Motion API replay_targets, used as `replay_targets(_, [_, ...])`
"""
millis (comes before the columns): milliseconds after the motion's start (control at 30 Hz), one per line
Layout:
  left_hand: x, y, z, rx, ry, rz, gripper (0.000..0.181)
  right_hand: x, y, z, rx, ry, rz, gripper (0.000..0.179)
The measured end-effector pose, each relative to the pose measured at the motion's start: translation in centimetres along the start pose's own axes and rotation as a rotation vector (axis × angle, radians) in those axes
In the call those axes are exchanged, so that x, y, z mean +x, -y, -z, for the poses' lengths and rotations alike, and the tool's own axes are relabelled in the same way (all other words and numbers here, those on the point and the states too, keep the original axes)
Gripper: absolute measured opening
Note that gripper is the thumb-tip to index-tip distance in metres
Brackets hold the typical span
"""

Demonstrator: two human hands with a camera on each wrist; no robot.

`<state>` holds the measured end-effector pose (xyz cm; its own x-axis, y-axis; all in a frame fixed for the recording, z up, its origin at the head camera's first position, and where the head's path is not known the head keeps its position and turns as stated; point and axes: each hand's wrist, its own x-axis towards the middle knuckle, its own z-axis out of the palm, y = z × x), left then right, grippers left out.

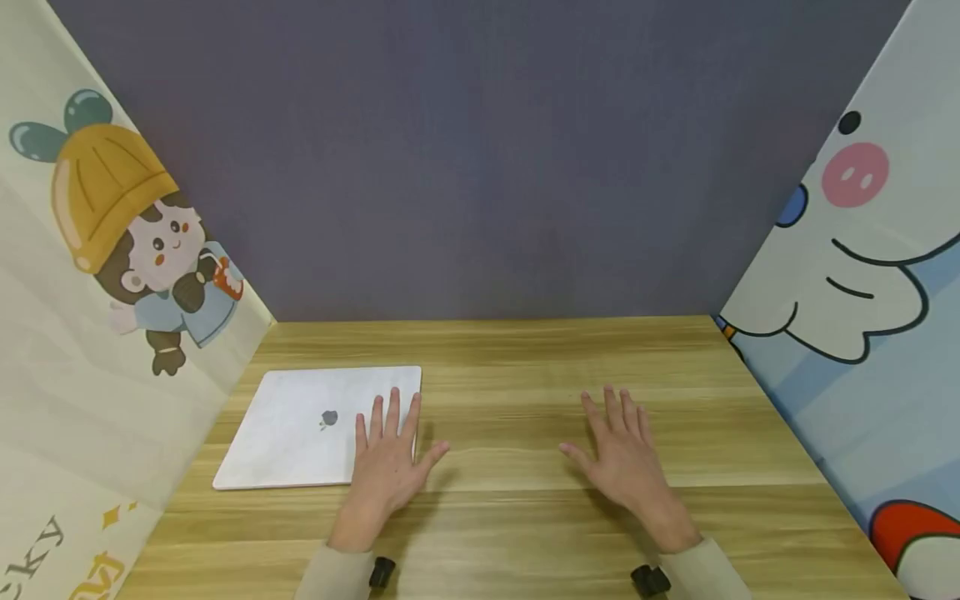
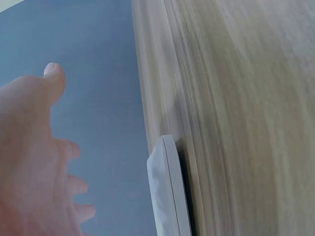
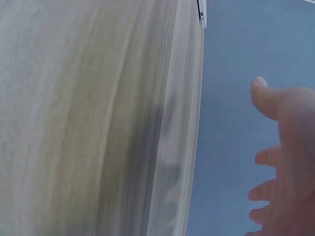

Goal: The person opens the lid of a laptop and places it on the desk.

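Observation:
A closed silver laptop (image 1: pixel 300 429) with a dark apple logo lies flat on the left part of the wooden table. Above its right edge my left hand (image 1: pixel 386 471) hovers palm down, fingers straight and spread. The left wrist view shows that hand (image 2: pixel 34 152) apart from the laptop (image 2: pixel 167 187), whose thin edge is visible. On the other side, my right hand (image 1: pixel 622 462) is held over bare wood with its fingers extended, touching nothing. In the right wrist view the same hand (image 3: pixel 295 167) casts a shadow on the tabletop.
The wood-grain table (image 1: pixel 510 533) ends at a dark grey panel (image 1: pixel 487 167) at the back. Cartoon-printed cloths hang at the left (image 1: pixel 60 333) and right (image 1: pixel 885 417) sides. Each wrist wears a small black device (image 1: pixel 382 572) near a light sleeve.

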<state>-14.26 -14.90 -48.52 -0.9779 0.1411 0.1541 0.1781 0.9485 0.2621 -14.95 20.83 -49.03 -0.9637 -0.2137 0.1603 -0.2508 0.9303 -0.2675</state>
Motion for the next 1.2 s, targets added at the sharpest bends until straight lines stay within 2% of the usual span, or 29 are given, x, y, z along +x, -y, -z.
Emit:
replay_targets(433, [0.1, 0.8, 0.1, 0.013, -0.022, -0.001, 0.088, 0.5, 0.7, -0.2, 0.012, -0.022, 0.017, 0.087])
replay_targets(633, [0.1, 1.6, 0.4, -0.018, -0.03, 0.001, 0.084, 0.9, 1.4, -0.4, 0.033, -0.024, 0.025, 0.087])
replay_targets(900, [-0.3, 3.5, 0.3, -0.061, -0.055, -0.002, 0.076, 1.3, 2.5, -1.2, 0.122, -0.069, 0.064, 0.083])
replay_targets(1067, [-0.6, 5.1, 0.8, -0.053, -0.053, 0.011, 0.075, 2.0, 3.8, -1.8, 0.191, -0.051, 0.066, 0.083])
replay_targets(1200, [-0.7, 6.1, 1.3, -0.066, -0.078, 0.015, 0.073, 2.5, 4.8, -1.9, 0.248, -0.032, 0.056, 0.083])
